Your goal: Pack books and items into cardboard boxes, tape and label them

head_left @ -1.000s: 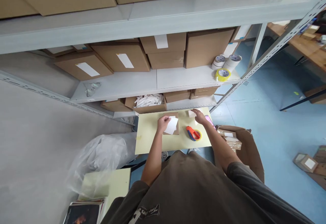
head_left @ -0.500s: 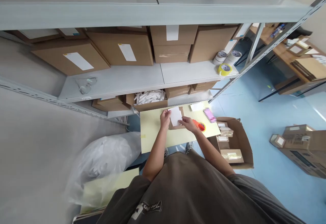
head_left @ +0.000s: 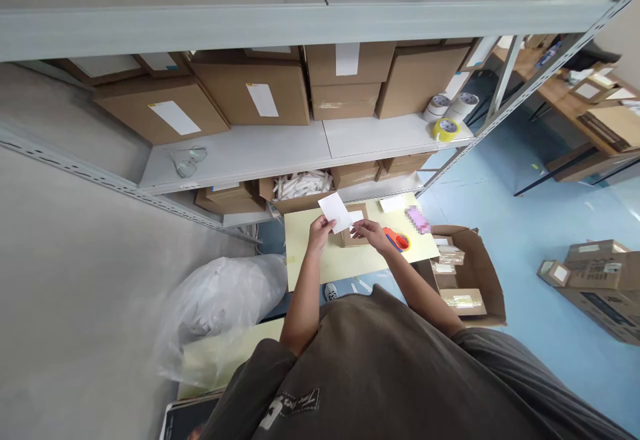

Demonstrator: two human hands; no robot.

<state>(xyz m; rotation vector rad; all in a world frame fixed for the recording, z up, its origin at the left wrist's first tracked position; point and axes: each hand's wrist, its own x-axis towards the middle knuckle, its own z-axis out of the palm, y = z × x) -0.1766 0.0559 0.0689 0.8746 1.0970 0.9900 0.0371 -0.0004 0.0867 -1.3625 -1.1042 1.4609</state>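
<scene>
My left hand (head_left: 320,232) pinches a white sheet of paper (head_left: 334,211) by its lower edge and holds it tilted above the table. Below and to the right of that sheet lies a small cardboard box (head_left: 354,237) with a white patch on its top. My right hand (head_left: 369,232) is over the box's right side, its fingers drawn together near the white patch. Whatever those fingers hold, if anything, is too small to make out. Close by on the right is an orange tape dispenser (head_left: 397,239).
The pale yellow table (head_left: 320,265) also carries a white paper (head_left: 393,204) and a blurred pink item (head_left: 417,220). An open carton (head_left: 487,280) with small boxes stands to the right. Ahead is a shelf (head_left: 280,143) with boxes and tape rolls; a plastic bag (head_left: 225,293) sits left.
The white sheet has lifted away from the box and turned, held in my left hand alone. My right hand has come off the sheet. The whole view has shifted slightly.
</scene>
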